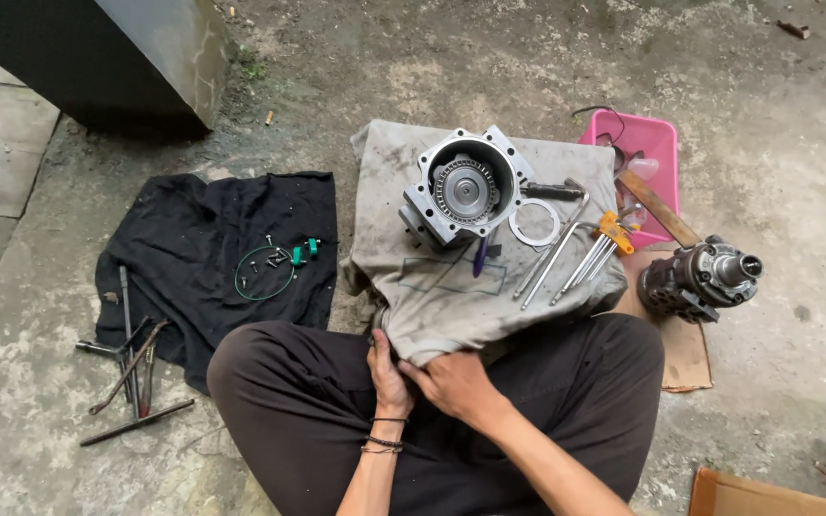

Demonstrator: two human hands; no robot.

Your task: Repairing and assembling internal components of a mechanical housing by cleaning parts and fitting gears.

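Already opened, the metal housing (463, 186) sits on the grey cloth (432, 287); left hand (386, 373) and right hand (453, 382) seemingly pinch its near edge, with hex keys (585, 253) unused beside.

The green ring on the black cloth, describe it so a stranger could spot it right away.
Find the black cloth spread on the concrete, left of the grey cloth. Near its right side lies a thin green ring, the only hoop there, circling small screws.

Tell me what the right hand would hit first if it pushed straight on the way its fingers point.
Most likely the left hand: the right hand points left across the lap, fingers on the grey cloth hem, the two nearly touching.
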